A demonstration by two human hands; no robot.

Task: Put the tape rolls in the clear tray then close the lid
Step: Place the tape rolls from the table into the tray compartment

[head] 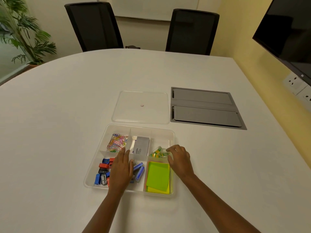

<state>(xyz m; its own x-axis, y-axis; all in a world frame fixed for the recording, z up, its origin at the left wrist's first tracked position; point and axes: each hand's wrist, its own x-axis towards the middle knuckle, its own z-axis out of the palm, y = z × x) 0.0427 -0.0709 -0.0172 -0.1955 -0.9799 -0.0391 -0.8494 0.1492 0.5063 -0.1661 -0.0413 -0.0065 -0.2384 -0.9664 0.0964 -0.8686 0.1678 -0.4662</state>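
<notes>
The clear tray (171, 137) sits on the white table in front of me, split into several compartments. Clear tape rolls with green and yellow cores (158, 153) lie in its back right compartment. My right hand (179, 158) hovers at the tray's right side, fingertips touching the rolls, fingers apart. My left hand (122, 170) rests flat over the tray's middle, fingers together and straight, touching a divider. The clear lid (141, 106) lies flat on the table just behind the tray.
Other compartments hold coloured paper clips (117, 142), a grey box (141, 146), sharpeners (103, 172), blue staple boxes (139, 170) and green sticky notes (158, 176). A grey cable hatch (206, 108) sits at the right. Two black chairs (94, 26) stand behind the table.
</notes>
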